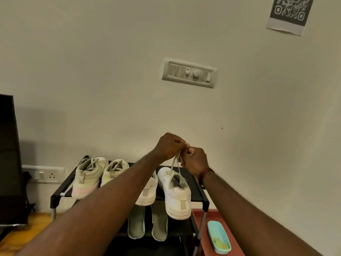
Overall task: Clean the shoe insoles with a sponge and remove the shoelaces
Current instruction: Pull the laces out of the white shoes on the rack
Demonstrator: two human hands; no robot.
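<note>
**Both hands lift a lace above a white sneaker on a black shoe rack**

A plain, matte cream wall [92,61] fills most of the view. At the far left stands a tall, flat black panel [9,154], and under it lies a warm yellow wooden floor [24,235]. To the right the ground is a dull red surface [214,215].

Against the wall stands a low shoe rack [62,185] with black fabric shelves, black plastic corner joints and thin metal legs. Four shoes sit heel-out on its top shelf: two pale, puffy high-tops [86,178] on the left and two smooth white low-top sneakers on the right. The left forearm partly hides the inner sneaker [147,193]; the outer sneaker [177,196] is in full view at the right end. On the shelf below, two grey-green insoles [136,224] lie flat, side by side.

A long rectangular switch panel [189,73] with a round knob is set in the wall, and a paper sheet with a QR code [289,13] hangs at the upper right. A small oblong turquoise tray [219,237] rests on the red surface, with a yellow-green sponge [221,243] in it.

Above the outer sneaker, the left hand [169,146] and right hand [195,161] meet with curled fingers, both pinching the flat off-white shoelace [175,163], which runs down to that shoe's eyelets.
</note>
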